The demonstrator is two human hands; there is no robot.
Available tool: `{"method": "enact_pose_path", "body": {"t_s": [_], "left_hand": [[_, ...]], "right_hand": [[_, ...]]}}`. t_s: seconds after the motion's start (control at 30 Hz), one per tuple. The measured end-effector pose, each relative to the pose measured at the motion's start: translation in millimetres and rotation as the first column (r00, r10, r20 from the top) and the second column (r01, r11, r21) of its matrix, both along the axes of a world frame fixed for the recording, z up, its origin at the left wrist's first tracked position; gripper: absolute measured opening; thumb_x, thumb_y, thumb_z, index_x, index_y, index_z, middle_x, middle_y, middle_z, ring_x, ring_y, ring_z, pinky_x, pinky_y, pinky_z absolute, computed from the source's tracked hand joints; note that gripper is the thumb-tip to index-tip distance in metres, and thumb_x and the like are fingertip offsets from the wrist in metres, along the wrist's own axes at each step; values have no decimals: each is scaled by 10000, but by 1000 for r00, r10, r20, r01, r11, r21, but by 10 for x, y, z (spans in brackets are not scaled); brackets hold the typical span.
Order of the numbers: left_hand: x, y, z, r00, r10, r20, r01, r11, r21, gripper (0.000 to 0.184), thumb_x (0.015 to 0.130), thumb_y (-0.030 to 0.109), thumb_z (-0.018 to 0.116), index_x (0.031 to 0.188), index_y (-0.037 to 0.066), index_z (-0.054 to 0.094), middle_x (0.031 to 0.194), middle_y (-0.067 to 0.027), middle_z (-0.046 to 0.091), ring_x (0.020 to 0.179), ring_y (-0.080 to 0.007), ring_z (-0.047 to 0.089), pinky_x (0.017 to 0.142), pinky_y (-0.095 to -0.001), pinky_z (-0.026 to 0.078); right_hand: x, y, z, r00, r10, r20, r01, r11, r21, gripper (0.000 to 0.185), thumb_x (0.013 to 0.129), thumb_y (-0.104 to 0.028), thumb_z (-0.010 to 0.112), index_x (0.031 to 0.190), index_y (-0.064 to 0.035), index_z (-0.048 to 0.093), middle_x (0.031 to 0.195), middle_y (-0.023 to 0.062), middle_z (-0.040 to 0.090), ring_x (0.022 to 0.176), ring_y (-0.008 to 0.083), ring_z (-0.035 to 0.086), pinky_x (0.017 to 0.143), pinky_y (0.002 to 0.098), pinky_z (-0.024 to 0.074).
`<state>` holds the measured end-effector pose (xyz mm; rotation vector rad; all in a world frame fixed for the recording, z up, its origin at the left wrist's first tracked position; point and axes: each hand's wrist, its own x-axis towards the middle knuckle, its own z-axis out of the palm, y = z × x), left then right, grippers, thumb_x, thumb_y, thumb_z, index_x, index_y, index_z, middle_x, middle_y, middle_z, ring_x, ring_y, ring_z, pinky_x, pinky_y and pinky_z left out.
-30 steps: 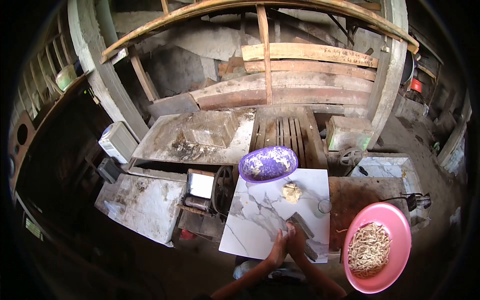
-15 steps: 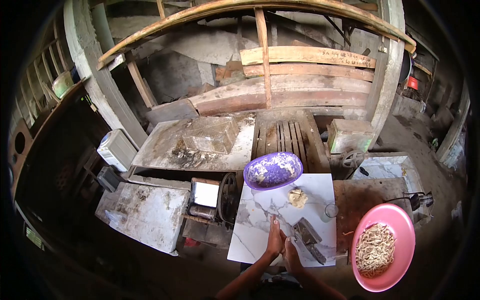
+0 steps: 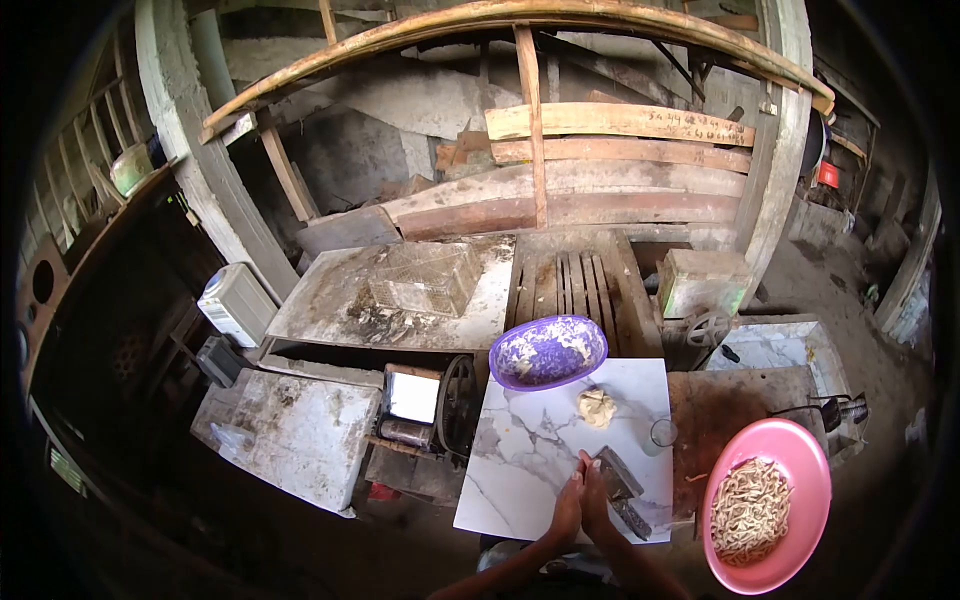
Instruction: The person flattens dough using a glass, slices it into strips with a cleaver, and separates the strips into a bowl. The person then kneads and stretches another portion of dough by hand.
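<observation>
My left hand [image 3: 567, 503] and my right hand [image 3: 595, 495] are held palm to palm over the front of a white marble-patterned board [image 3: 510, 490]. Their fingers are stretched out, pointing forward; whatever may lie between the palms is hidden. Just right of my right hand lies a broad-bladed tool like a cleaver or scraper [image 3: 618, 474], its dark handle toward me. Farther forward on the board sits a lump of pale dough [image 3: 596, 407]. A purple basin [image 3: 550, 370] smeared with dough stands at the far edge. A clear glass [image 3: 662, 434] is near the right edge.
At the right, a pink basin [image 3: 815, 500] holds many thin pale dough strips [image 3: 750, 510]. Left of the board stands a machine with a dark wheel [image 3: 457, 405]. Beyond are a dirty table [image 3: 330, 285] with a wire basket [image 3: 425, 285], a slatted wooden surface [image 3: 535, 280] and a metal tin [image 3: 705, 280].
My hands have shifted right, closer to the broad blade. The left hand has drawn back and the right has slid forward along it. The whole view has dropped slightly.
</observation>
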<state>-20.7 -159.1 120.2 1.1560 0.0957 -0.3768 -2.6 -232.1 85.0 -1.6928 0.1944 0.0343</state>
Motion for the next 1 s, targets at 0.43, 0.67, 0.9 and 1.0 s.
{"method": "enact_pose_path", "body": {"t_s": [0.43,0.67,0.9,1.0], "left_hand": [[151,30,31,997,50,59,-60,983,173,621,1049,466,194,1521,63,211,1517,-124,320,1401,-237,292,1159,-339,206],[-229,-127,-160,998,51,42,-47,996,-77,567,1052,391,287,1433,-27,329,1409,-120,413,1310,-180,380,1108,-312,270],[-159,59,-111,977,131,171,-192,889,416,459,1046,347,334,1187,-10,586,1004,-117,649,949,-184,596,854,-316,469],[-24,192,-198,970,151,191,-225,852,472,550,1028,383,356,847,-40,658,606,-73,572,585,-171,548,572,-352,457]], "right_hand": [[-205,175,44,998,-7,67,-18,928,371,620,1050,-434,241,1457,27,322,1424,134,420,1250,216,411,1085,351,281],[65,-145,-295,977,-109,183,145,970,-195,558,1051,-366,238,1343,54,459,1131,192,578,1043,271,531,960,381,393],[-60,-38,-87,974,-225,41,218,967,131,500,1044,-348,276,1247,19,549,1180,216,595,1129,320,552,985,389,406],[-197,24,-119,967,-48,248,46,999,17,455,1038,-324,332,1227,22,560,1171,200,605,1110,269,568,973,364,418]]}}
